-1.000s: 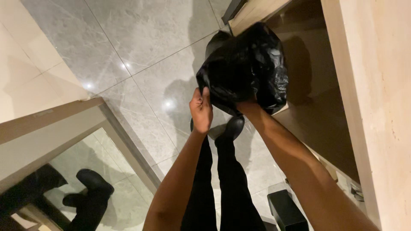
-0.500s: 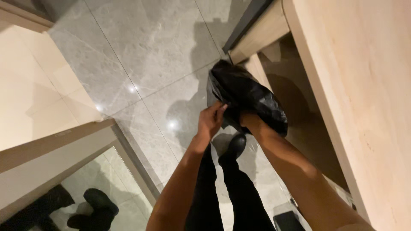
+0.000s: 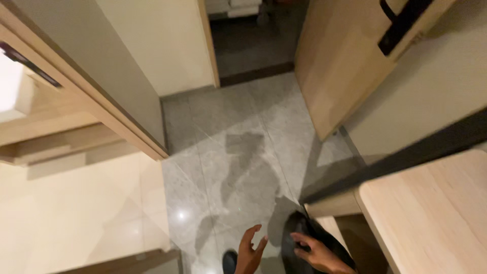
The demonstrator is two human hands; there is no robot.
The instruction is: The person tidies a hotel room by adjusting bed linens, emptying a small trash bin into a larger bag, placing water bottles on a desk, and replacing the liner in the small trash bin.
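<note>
Grey marbled stone floor tiles [image 3: 238, 152] underfoot, glossy, with a bright light spot low left. Pale wooden door [image 3: 340, 61] standing open at upper right, black handle plate [image 3: 401, 25] near its top edge. Dark doorway [image 3: 253, 45] beyond, with dark flooring inside. Cream wall panel [image 3: 162, 45] left of doorway. Light wood countertop [image 3: 436, 218] at lower right. Light wood frame [image 3: 81, 96] slanting across upper left. Black shoe toe [image 3: 229, 261] at bottom edge.

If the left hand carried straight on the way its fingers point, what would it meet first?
Probably only the grey tiled floor: the left hand is open, fingers pointing ahead over bare tiles, and nothing else shows in that line, though depth is unclear.
</note>
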